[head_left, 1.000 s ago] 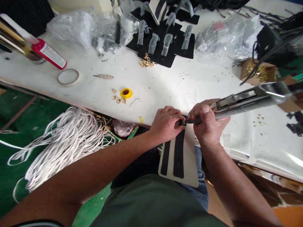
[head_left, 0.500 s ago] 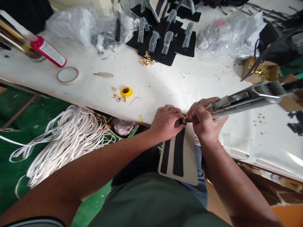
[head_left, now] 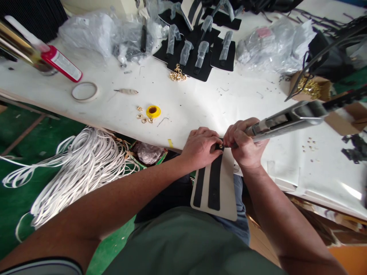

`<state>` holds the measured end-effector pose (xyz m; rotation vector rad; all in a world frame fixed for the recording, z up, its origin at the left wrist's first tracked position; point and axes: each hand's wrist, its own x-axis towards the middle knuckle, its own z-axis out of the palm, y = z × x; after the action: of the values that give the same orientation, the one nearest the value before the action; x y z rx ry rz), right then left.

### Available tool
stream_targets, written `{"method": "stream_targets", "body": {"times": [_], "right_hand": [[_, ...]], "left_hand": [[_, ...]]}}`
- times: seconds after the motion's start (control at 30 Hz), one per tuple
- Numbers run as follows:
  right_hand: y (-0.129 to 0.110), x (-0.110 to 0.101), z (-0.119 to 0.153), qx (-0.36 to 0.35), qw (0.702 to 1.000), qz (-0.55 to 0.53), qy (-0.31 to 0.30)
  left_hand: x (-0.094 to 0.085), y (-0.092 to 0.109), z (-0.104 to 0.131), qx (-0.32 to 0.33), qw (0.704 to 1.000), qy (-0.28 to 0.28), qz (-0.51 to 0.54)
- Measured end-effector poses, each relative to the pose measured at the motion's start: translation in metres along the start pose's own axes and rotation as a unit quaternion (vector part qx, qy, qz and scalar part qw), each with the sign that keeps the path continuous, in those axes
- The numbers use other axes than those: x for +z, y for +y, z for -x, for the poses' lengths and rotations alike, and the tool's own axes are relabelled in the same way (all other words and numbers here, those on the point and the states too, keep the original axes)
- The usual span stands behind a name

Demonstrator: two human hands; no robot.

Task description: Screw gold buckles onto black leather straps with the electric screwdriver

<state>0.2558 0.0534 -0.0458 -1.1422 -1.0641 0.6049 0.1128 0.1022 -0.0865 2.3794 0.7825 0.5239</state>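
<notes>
My right hand (head_left: 249, 143) is wrapped round a grey electric screwdriver (head_left: 286, 122), its body slanting up to the right. The tool's tip meets a small gold fitting (head_left: 221, 146) near the table edge. My left hand (head_left: 202, 147) is closed, thumb and fingers pinching a dark strap end at that fitting; the fingers partly hide it. Below the hands a beige panel (head_left: 228, 191) with two black strips (head_left: 214, 187) hangs over the table edge, against my lap.
Black panels with plastic-wrapped handles (head_left: 202, 53) lie at the back beside gold clasps (head_left: 177, 74). A yellow tape roll (head_left: 153, 111), an awl (head_left: 127, 91), a white tape ring (head_left: 84, 91) and a red bottle (head_left: 61, 63) are left. Small screws (head_left: 310, 145) lie right. White cord (head_left: 77, 172) heaps on the floor.
The rear of the screwdriver has swung slightly left and down, with my right hand shifting a little left. My left hand and the panel have barely moved.
</notes>
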Motion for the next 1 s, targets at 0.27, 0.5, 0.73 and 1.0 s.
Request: {"method": "stream_targets", "body": {"times": [0.27, 0.5, 0.73, 1.0], "right_hand": [[0.002, 0.0, -0.002, -0.004, 0.999, -0.043, 0.007], [0.01, -0.005, 0.005, -0.018, 0.999, -0.027, 0.039], [0.009, -0.001, 0.006, 0.0, 0.999, 0.003, 0.033], [0.01, -0.004, -0.001, -0.001, 1.0, 0.013, -0.009]], "left_hand": [[-0.001, 0.0, 0.001, 0.0, 1.0, -0.005, -0.006], [-0.002, 0.002, 0.002, 0.001, 1.0, 0.01, -0.012], [-0.003, 0.002, 0.002, 0.002, 1.0, 0.01, -0.007], [-0.002, 0.002, 0.002, -0.001, 1.0, 0.006, -0.012]]}}
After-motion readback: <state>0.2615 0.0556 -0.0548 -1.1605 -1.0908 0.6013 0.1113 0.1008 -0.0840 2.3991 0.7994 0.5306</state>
